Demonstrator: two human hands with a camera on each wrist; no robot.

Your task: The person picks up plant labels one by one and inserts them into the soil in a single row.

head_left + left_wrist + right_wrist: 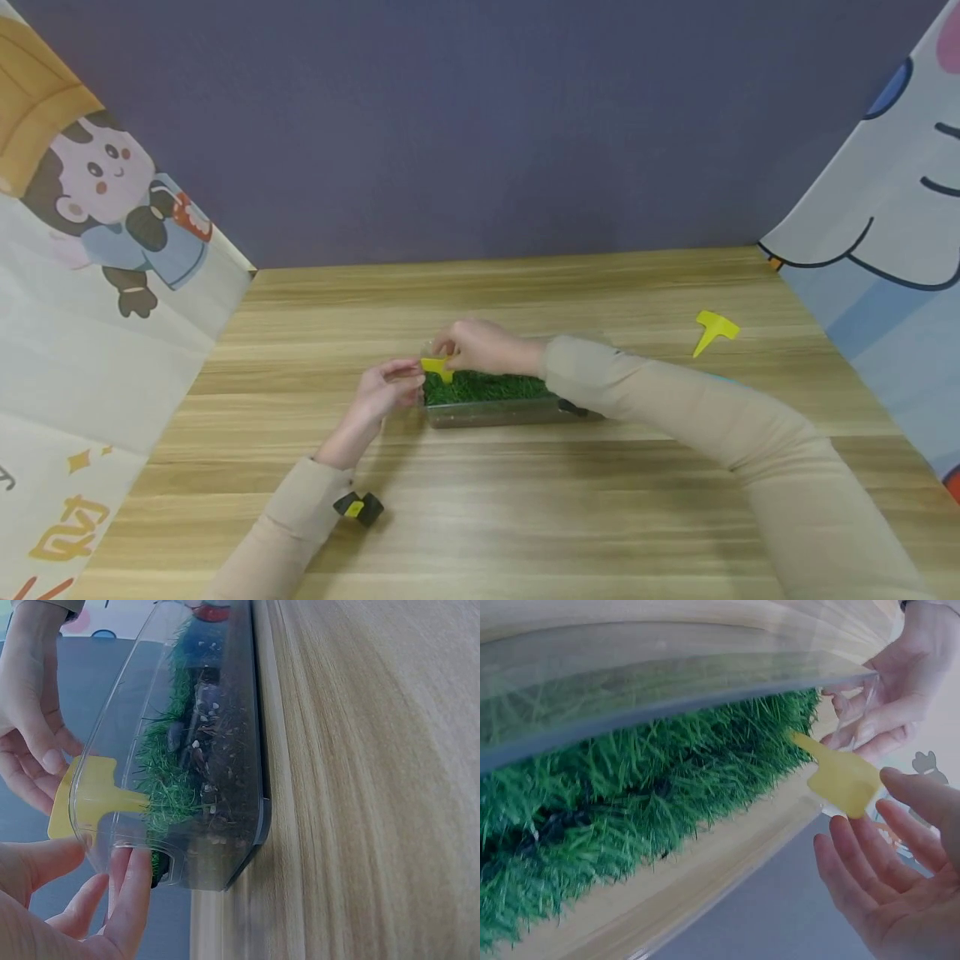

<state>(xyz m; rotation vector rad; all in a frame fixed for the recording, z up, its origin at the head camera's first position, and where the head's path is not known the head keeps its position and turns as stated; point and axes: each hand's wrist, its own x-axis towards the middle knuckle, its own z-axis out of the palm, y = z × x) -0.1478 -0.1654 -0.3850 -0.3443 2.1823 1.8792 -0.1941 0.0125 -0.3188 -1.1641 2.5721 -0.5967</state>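
A long clear plastic box (517,412) holds green artificial-looking grass (660,787) and dark, pebbly soil (214,757). At its left end a yellow T-shaped plant label (435,367) stands with its stem down in the grass. My right hand (483,346) reaches across the box and pinches the label's broad head between thumb and fingers. From the left, my left hand (386,392) holds the end of the box, thumb beside the label. The left wrist view shows its fingers (129,896) at the end wall, partly overlapping the label's edge.
A second yellow T-shaped label (715,330) lies on the wooden table (525,517) to the right. Something blue shows just past my right sleeve (727,380). A dark blue-grey panel (480,125) rises behind the table, with printed cartoon sheets (120,200) at both sides.
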